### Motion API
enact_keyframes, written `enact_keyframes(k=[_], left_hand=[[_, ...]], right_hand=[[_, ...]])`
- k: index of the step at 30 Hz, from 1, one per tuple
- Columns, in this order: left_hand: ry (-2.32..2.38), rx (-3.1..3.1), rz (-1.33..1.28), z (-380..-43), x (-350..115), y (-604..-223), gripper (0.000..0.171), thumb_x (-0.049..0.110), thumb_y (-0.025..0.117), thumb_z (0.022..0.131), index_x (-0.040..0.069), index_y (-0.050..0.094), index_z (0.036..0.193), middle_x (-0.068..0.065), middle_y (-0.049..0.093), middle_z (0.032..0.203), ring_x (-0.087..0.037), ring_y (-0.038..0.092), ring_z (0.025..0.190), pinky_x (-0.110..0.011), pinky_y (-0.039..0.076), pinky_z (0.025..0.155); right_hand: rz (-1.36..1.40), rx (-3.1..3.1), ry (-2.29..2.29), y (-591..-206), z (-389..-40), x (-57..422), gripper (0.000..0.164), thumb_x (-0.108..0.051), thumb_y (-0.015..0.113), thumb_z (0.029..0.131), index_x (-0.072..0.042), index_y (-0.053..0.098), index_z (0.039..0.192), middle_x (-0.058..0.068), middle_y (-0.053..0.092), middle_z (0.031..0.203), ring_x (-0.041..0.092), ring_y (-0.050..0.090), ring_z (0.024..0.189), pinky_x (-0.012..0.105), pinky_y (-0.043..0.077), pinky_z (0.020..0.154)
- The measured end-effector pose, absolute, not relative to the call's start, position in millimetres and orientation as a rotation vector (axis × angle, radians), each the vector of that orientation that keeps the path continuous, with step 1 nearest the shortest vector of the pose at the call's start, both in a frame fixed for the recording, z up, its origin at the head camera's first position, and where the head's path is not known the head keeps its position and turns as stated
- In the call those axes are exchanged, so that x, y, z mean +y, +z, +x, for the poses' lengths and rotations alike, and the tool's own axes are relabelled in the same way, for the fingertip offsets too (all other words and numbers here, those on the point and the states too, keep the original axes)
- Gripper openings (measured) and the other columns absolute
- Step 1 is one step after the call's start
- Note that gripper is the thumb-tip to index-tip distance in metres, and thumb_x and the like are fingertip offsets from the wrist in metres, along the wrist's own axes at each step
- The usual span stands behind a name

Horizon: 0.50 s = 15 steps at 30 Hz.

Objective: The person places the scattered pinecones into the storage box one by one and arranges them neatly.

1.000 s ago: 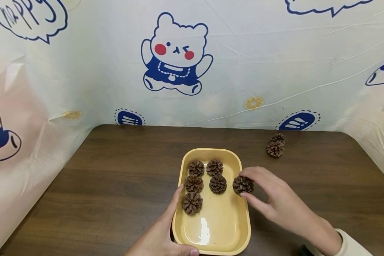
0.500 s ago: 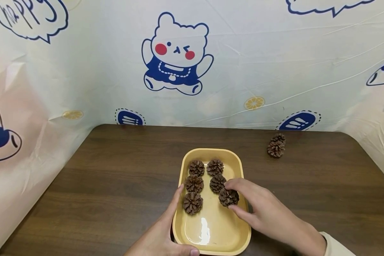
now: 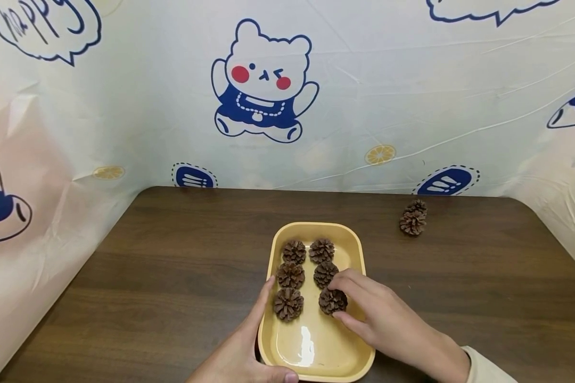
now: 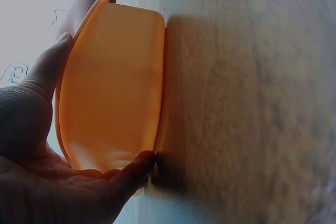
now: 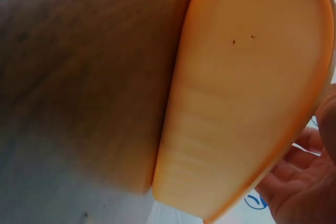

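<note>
A yellow rectangular tray (image 3: 333, 348) stands on the brown table in the head view. At its near left corner my left hand (image 3: 244, 346) grips the outside, index finger along the side and thumb at the near end. In the left wrist view the fingers lie against the tray's outer wall (image 4: 115, 82). My right hand (image 3: 388, 316) reaches over the right rim and pinches a brown pine cone (image 3: 331, 303) between thumb and fingers, low inside the tray. This cone lies just nearer than another pine cone (image 3: 326, 274) in the right column. Three more form the left column, including a pine cone (image 3: 288, 305) level with the held one.
Two pine cones (image 3: 413, 219) lie close together on the table (image 3: 187, 266) at the back right. A printed cloth (image 3: 172, 106) with a cartoon bear hangs behind and beside the table. The tray's raised rim (image 3: 364, 250) runs under the right hand.
My right hand has carried the pine cone from above the tray's right rim leftward and down into the tray, below the right column. My left hand and the tray stay put.
</note>
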<state>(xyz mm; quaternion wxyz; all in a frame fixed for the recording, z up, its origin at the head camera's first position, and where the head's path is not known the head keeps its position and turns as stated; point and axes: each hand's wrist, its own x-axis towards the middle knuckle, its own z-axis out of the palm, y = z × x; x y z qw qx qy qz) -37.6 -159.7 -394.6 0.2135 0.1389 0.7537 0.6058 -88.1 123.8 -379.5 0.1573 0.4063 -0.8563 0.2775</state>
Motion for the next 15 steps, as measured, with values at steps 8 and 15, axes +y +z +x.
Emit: enact_keyframes(k=[8, 15], left_hand=[[1.716, 2.022, 0.366, -38.3, -159.2, -394.3, 0.137, 0.018, 0.094, 0.079, 0.040, -0.009, 0.167, -0.021, 0.009, 0.174, -0.013, 0.059, 0.126, -0.015, 0.046, 0.100], [1.660, 2.081, 0.337, -37.6, -159.0, -393.2, 0.136, 0.023, 0.095, 0.078, 0.044, -0.006, 0.167, -0.016, 0.015, 0.174, -0.014, 0.052, 0.133, -0.013, 0.041, 0.103]], right_hand=[[1.108, -2.526, 0.672, -379.7, -85.7, 119.5, 0.042, -0.009, 0.089, 0.081, -0.014, 0.068, 0.117, -0.003, 0.070, 0.116, 0.013, 0.068, 0.103, 0.034, 0.060, 0.085], [1.056, -2.612, 0.617, -378.2, -83.2, 115.8, 0.040, -0.012, 0.089, 0.081, -0.014, 0.069, 0.116, 0.000, 0.073, 0.117, 0.015, 0.071, 0.106, 0.037, 0.060, 0.088]])
